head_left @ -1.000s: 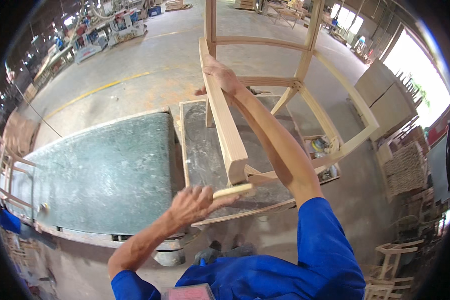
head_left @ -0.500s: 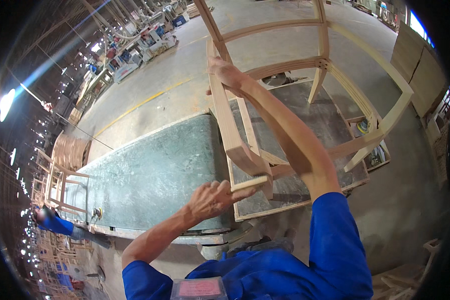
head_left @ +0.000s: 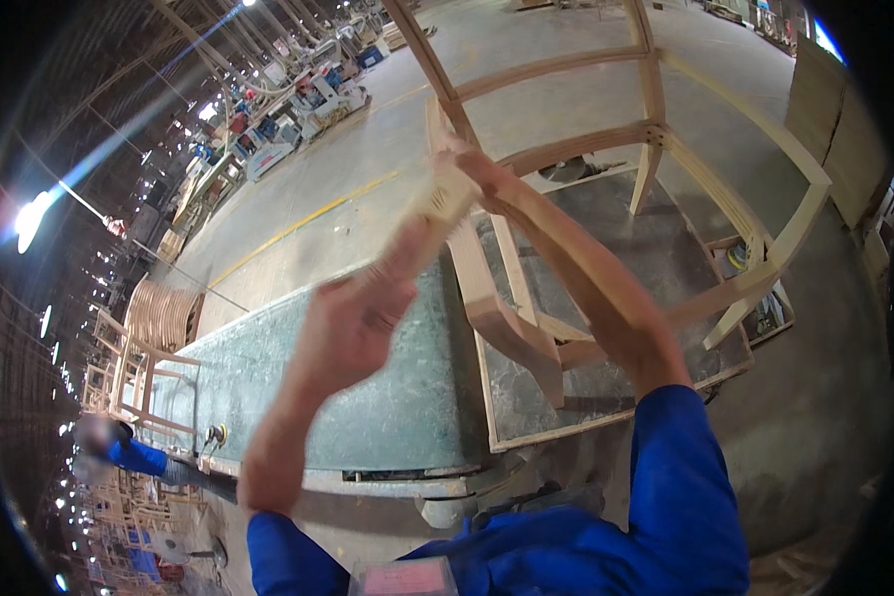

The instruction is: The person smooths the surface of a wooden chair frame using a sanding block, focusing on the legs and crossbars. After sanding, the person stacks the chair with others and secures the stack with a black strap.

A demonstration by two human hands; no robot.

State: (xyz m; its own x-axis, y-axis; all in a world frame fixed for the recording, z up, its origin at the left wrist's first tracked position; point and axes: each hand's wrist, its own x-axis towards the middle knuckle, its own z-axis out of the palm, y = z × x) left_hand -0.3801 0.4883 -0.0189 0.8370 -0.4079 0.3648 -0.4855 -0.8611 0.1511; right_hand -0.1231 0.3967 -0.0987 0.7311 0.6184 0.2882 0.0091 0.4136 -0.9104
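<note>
An unpainted wooden chair frame [head_left: 512,333] rests tilted on a dark-topped surface [head_left: 616,253] in front of me. My right hand [head_left: 472,169] is closed around one of its wooden members, near that member's far end. Gripped in my left hand [head_left: 358,323] is a wooden-handled brush [head_left: 445,199], raised over the same member close to my right hand. Motion blurs the left hand and the brush, and I cannot tell whether the bristles touch the wood.
A long green-topped bench [head_left: 377,397] stands left of the chair frame, with a round power tool [head_left: 216,434] near its left end. Another wooden chair [head_left: 144,377] is beyond it. A person in blue [head_left: 139,455] stands at the far left. Machines [head_left: 313,104] line the back.
My left hand has swung the brush up and away from me, from the member's near curved end to beside my right hand. The right hand keeps its hold on the chair frame.
</note>
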